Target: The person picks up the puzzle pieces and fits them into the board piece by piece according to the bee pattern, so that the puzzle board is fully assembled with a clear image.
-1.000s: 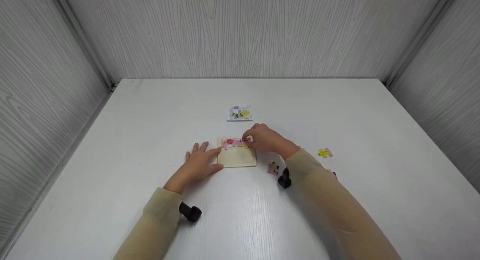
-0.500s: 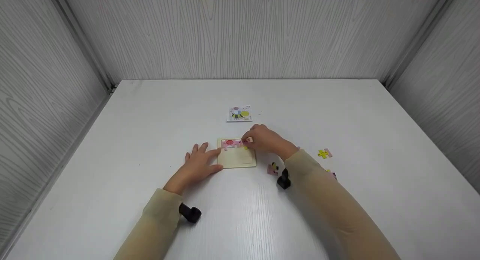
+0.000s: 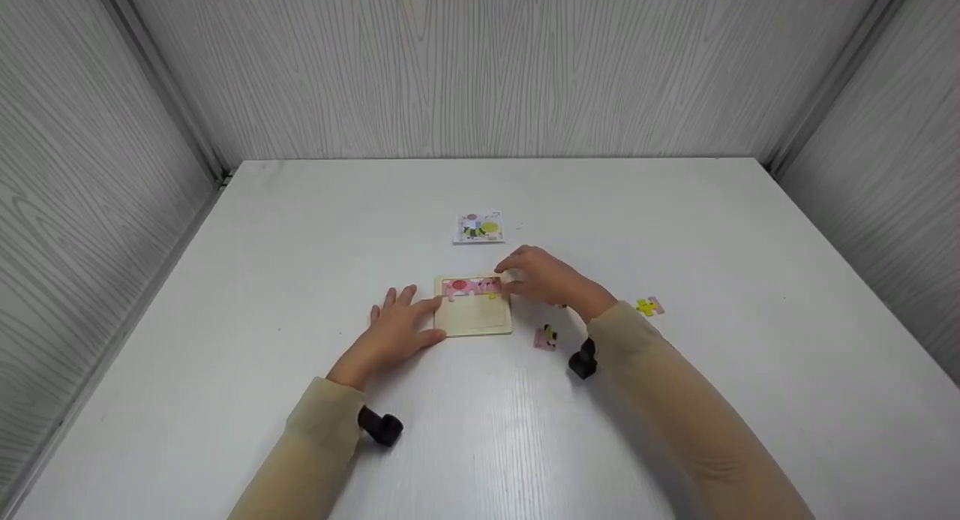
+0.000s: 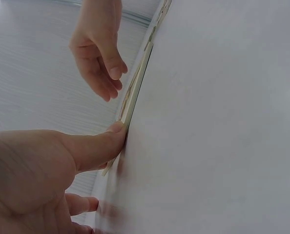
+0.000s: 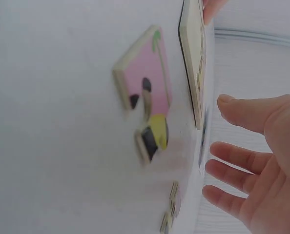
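A pale wooden puzzle board (image 3: 472,319) lies on the table, its top row filled with pink pieces (image 3: 471,286). My left hand (image 3: 397,329) rests at the board's left edge, thumb and forefinger touching it and the other fingers spread. In the left wrist view the thumb (image 4: 98,146) presses against the board's edge. My right hand (image 3: 551,280) is over the board's upper right corner, its fingers apart with nothing between them in the right wrist view. A pink, black and yellow puzzle piece (image 5: 147,80) lies just right of the board.
A small picture card (image 3: 479,227) with a bee lies behind the board. A yellow and pink puzzle piece (image 3: 649,306) sits farther right, beyond the right wrist. Other pieces are partly hidden under the right arm. Grey wood-grain walls (image 3: 480,70) surround the white table (image 3: 300,227).
My right hand has let go of the piece at the top right of the board and shifted slightly right. The left hand stays in place.
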The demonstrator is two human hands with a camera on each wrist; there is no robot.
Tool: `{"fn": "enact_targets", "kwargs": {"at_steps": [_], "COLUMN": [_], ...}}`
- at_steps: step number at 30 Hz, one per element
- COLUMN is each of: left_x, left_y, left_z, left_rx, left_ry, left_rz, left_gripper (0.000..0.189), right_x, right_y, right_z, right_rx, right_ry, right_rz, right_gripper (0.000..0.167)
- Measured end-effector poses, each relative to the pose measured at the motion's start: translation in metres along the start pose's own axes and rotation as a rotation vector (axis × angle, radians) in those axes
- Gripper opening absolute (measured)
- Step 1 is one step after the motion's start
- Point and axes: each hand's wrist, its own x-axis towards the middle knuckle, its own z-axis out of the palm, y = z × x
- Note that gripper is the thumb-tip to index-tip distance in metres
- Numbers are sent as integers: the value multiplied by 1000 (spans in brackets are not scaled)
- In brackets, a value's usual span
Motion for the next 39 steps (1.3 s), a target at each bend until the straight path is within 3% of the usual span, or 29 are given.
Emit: {"fn": "enact_targets", "kwargs": {"at_steps": [17, 39], "left_x": [-1, 0], "left_y": [0, 2], "left_z": [0, 0], "left_rx": [-17, -10], "left_ry": [-5, -21], "left_rz": [-12, -32], "left_gripper": [61, 61], "right_x": [-34, -69], "right_y": [17, 47], "right_z": [-4, -8], "right_rx": [35, 14], "right_ry": [61, 79], "right_rz": [-61, -60], "right_gripper": [34, 37]}}
